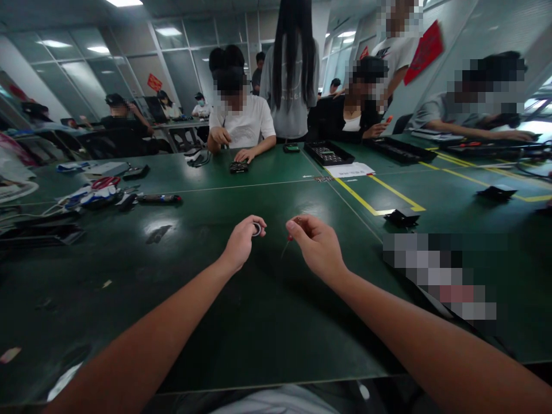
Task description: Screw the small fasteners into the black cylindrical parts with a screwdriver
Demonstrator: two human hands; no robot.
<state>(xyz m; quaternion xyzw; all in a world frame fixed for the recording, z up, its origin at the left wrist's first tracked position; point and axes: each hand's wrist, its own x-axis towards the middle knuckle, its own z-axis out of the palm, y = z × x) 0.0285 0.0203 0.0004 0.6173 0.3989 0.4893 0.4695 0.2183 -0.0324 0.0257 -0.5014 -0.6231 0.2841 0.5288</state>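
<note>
Two bare hands in view over a green table [224, 339], near each other with a gap between. Far left of the left hand: lies a black tray [52, 237]; just beyond, a blue-and-white cloth bundle [98, 195]. Ahead and left, nearer: lies a dark cylindrical tool [158, 199] with a red end. At the left hand [242, 241]: grips a small ring-shaped item [257, 229] in curled fingers; exact type too small to tell. At the right hand [318, 244]: pinches a red-handled tool [290, 236] between thumb and fingers, thin shaft slanting down and left. Ahead and right of the right hand: sits a small black part [403, 217]; farther right, a second black part [495, 193]. Progress, as judged: both items secured in grip; no contact between tool and ring. Remaining work: cannot tell from present positions.
</note>
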